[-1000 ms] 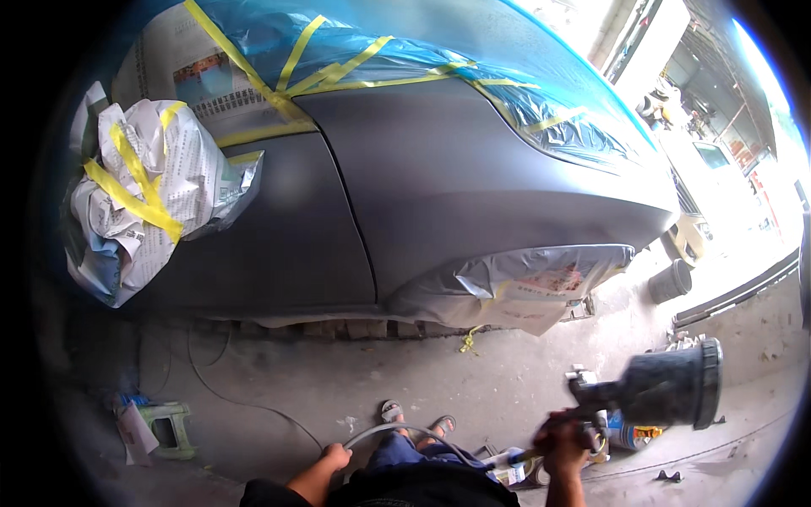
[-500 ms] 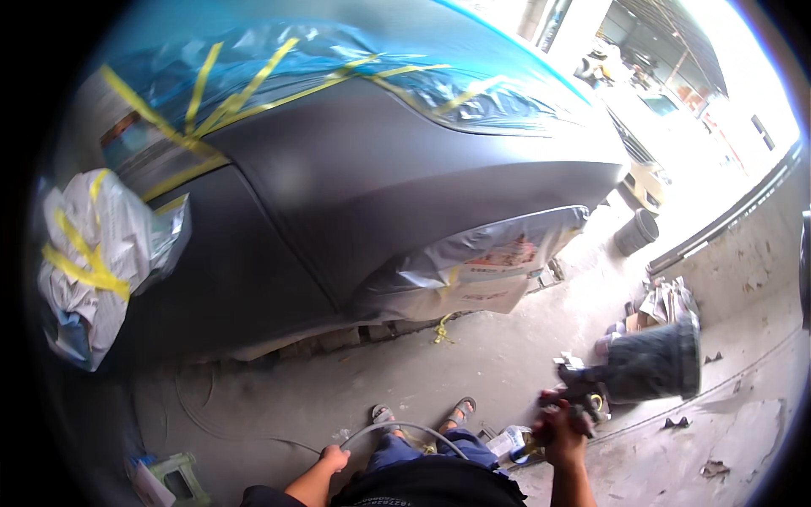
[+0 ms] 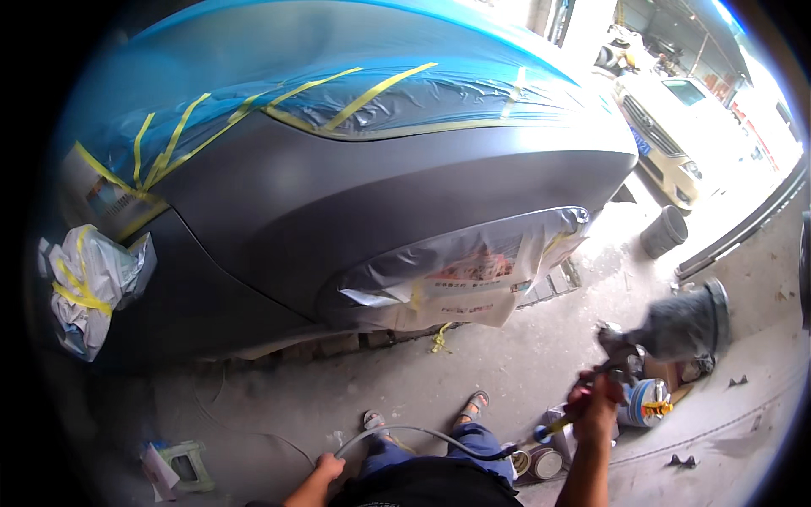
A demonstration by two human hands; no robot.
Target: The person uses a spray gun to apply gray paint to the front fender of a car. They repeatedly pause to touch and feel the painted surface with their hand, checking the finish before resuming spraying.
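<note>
Spray gun [image 3: 619, 348] at lower right, up off the floor [image 3: 279, 389] and apart from a dark grey car [image 3: 397, 182]. Across the upper view, the car's matt bodywork, curving from a door seam [image 3: 224, 269] at left to a rounded end at right. Over its top, translucent blue film [image 3: 279, 42], creased along the lower edge and fastened with yellow tape strips [image 3: 380, 94]. Farther off at upper right, in bright light, a pale car [image 3: 676, 139]. Over the near car's wheel arch, a printed paper-and-plastic cover [image 3: 473, 283]; at far left, a crumpled wrapped bundle [image 3: 93, 283], crossed with yellow tape. Along the lower edge, a grey hose [image 3: 405, 427], arched in front of the legs [image 3: 481, 445] from the left hand [image 3: 329, 466] to a coupling [image 3: 541, 434] just below the right hand [image 3: 596, 404]. On the floor at lower left, a small pale green stool [image 3: 194, 465]; near the pale car, a dark grey bucket [image 3: 664, 232]. On the gun, a large dark cup [image 3: 688, 325], slightly blurred. Beside it, a blue can [image 3: 639, 407] and round tins [image 3: 547, 463]. Grey sandals [image 3: 477, 403] on both feet. Right fingers wrapped around the gun's handle; trigger position impossible to tell. Left fingers in a narrow curl around the hose. Smallest, a yellow tape scrap [image 3: 440, 340] just below the wheel cover.
</note>
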